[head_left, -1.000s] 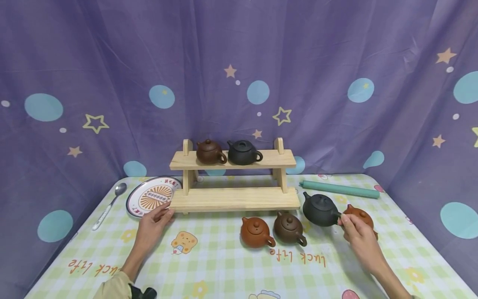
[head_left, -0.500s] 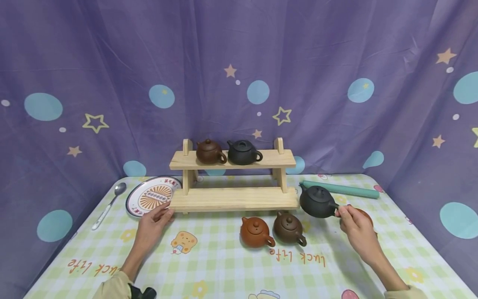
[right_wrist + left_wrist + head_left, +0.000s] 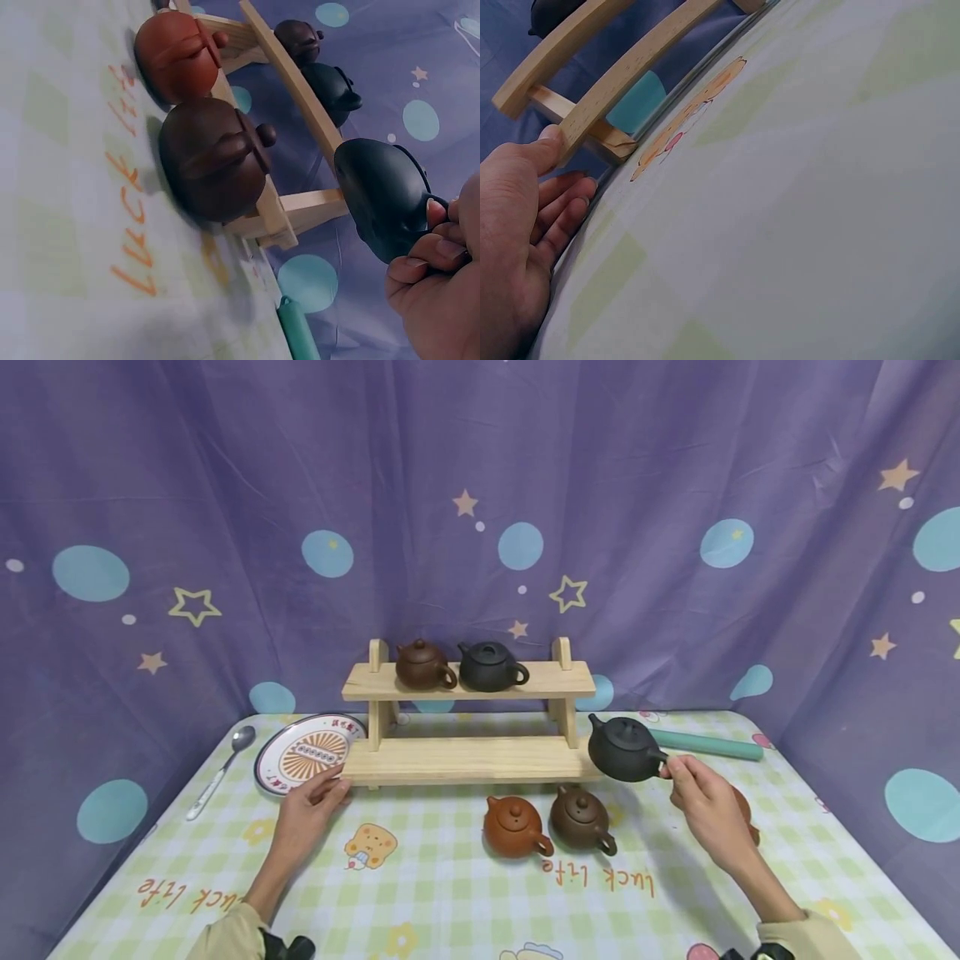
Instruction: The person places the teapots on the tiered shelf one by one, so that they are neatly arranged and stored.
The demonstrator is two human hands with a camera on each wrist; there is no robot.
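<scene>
By its handle, my right hand (image 3: 705, 810) grips a black teapot (image 3: 626, 748), held in the air at the right end of the lower board. The right wrist view shows fingers curled round the handle of this teapot (image 3: 379, 191). My left hand (image 3: 303, 818) holds the left end of the two-tier wooden shelf (image 3: 472, 760), thumb against the lower board in the left wrist view. On the upper board stand a brown teapot (image 3: 422, 666) and another black teapot (image 3: 489, 667). An orange teapot (image 3: 513, 827) and a dark brown teapot (image 3: 580, 818) sit before the shelf.
Behind my right hand, another orange teapot (image 3: 745, 814) is mostly hidden. A green rolled-up length (image 3: 708, 744) lies at the back right. Left of the shelf are a patterned plate (image 3: 273, 752) and a spoon (image 3: 221, 772). A purple curtain (image 3: 480, 460) hangs behind the table.
My right hand has lifted the black teapot and moved it leftward, from beside the dark brown teapot to the lower board's right end. My left hand has stayed on the shelf.
</scene>
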